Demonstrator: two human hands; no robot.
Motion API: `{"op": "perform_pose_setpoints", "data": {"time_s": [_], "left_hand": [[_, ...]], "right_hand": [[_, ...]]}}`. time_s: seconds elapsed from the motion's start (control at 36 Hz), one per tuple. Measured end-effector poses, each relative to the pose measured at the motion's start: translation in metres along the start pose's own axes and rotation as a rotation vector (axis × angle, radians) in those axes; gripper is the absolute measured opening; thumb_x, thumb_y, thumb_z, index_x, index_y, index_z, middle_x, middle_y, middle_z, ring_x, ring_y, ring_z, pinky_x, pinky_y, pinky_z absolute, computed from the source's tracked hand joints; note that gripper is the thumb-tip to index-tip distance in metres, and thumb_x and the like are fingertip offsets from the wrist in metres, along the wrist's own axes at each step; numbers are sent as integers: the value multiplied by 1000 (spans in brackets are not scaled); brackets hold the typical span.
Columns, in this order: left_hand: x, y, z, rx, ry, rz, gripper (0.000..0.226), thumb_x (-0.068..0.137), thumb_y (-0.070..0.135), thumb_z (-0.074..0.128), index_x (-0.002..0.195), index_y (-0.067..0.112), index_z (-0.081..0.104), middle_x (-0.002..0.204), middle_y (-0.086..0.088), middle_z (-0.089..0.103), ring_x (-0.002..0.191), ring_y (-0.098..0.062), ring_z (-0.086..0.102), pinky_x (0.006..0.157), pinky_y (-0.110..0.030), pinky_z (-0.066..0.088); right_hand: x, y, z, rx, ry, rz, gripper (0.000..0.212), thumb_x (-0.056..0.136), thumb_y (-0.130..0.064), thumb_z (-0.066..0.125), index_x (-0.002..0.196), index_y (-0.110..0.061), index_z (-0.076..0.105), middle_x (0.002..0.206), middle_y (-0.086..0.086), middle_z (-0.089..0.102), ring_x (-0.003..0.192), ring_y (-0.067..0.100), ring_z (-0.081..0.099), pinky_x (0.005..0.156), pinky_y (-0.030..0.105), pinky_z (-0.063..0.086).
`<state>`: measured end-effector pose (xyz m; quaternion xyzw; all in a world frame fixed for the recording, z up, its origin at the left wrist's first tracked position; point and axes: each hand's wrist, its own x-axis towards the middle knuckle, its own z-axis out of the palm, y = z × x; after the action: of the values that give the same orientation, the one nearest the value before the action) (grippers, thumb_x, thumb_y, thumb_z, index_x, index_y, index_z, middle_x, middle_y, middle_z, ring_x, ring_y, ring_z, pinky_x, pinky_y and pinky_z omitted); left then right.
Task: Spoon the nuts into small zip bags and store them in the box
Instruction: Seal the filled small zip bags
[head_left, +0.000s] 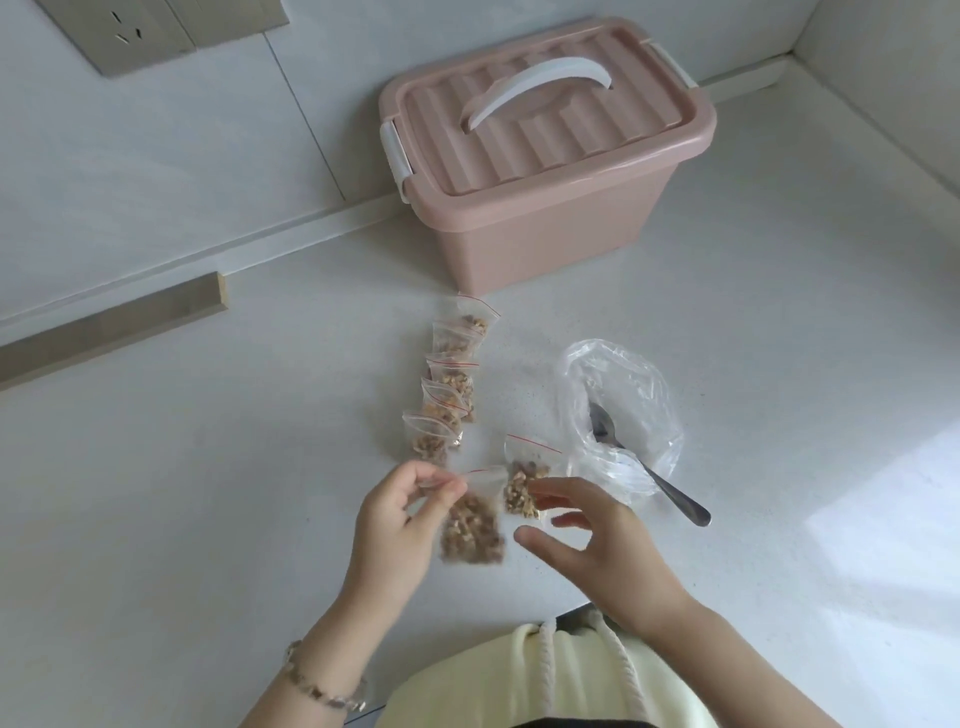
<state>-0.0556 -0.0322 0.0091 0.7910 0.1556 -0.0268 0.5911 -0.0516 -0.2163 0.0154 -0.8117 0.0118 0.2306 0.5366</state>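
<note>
The left hand (400, 519) pinches a light, floppy zip bag (472, 530) by its seal. On the right hand (608, 545) the fingers spread, perhaps brushing another bag (522, 488).

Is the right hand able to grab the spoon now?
Probably yes: the right hand is open, holding nothing, and the spoon has its handle poking out of the clear plastic bag beside it, uncovered.

I'm looking at a white speckled worktop (779, 364) backed by a pale grey wall (156, 182). A beige wall socket (124, 31) sits high on that wall. Straight below the socket a wooden strip (114, 322) runs along the wall's foot. Down and to the right of the socket is a low white upstand (311, 228). Far right of the socket a second wall (883, 52) forms a corner, with a daylight patch (893, 509) on the worktop below.
</note>
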Motion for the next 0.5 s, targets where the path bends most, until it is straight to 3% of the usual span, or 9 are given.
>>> {"op": "perform_pose_setpoints", "data": {"time_s": [0.08,0.17,0.28,0.36,0.44,0.5], "left_hand": [[-10,27,14,-139,-46,28,11,74,6,69,69,11,62,66,6,70,63,-1,63,63,-11,47],[-17,43,23,-217,-48,53,18,68,18,78,68,9,62,67,0,71,63,-9,64,62,-16,49],[-20,56,32,-404,-22,-75,24,62,17,83,78,13,65,70,2,71,68,-6,65,63,-14,49],[-24,62,39,-475,-169,-126,27,66,19,72,89,6,70,87,-7,73,88,-8,67,72,-13,48],[-27,65,44,-470,-199,-96,19,74,18,65,84,5,73,89,-9,74,93,-18,68,77,-18,50],[-26,63,45,-455,-163,-105,22,76,21,63,86,3,74,90,-11,73,94,-23,68,83,-29,53]], "right_hand": [[-5,-13,2,210,-63,-10,23,77,-29,73,99,-28,68,99,-6,70,95,9,64,89,29,50],[-10,-27,-3,413,6,-25,19,70,-27,71,88,-20,76,88,3,74,78,20,68,79,37,54],[-14,-36,-14,576,105,-28,20,68,-17,68,80,-3,74,84,5,74,84,17,70,74,20,53],[-17,-40,-15,586,186,-11,20,64,-23,68,75,-6,74,77,4,74,75,12,70,68,14,50],[-19,-40,-15,570,229,16,27,63,-29,68,77,-7,74,77,5,74,75,13,69,70,19,50],[-21,-40,-14,555,227,33,29,65,-32,67,79,-8,74,79,6,74,79,17,69,76,27,52]]}}
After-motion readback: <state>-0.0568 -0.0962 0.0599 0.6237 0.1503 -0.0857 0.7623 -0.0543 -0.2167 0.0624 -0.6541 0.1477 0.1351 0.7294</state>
